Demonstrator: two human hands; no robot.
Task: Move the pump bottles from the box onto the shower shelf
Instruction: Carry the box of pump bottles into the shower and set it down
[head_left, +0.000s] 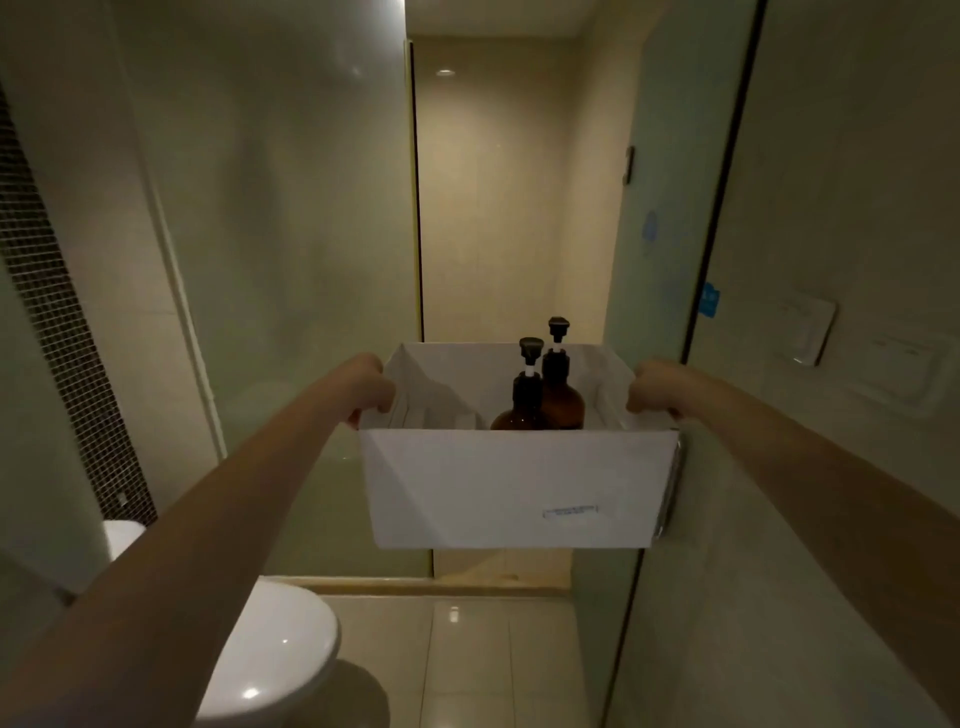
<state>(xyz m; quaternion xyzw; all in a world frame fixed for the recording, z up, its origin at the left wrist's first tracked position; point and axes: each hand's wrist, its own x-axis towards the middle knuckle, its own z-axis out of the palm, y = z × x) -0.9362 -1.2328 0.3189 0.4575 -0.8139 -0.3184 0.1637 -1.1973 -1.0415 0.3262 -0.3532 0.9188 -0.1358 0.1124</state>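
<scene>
Left hand (371, 387): fingers curled around the box's left rim.
Right hand (652, 388): fingers clenched on its right rim.
Box (511, 486): white, held aloft.
Pump bottles (540, 400): two amber, upright, touching, near the right wall.

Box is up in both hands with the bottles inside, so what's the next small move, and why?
Probably carry the white box forward through the gap between the glass panels into the shower. The left hand and right hand both grip its sides, so neither is free, both pump bottles are inside, and no shelf is in view.
</scene>
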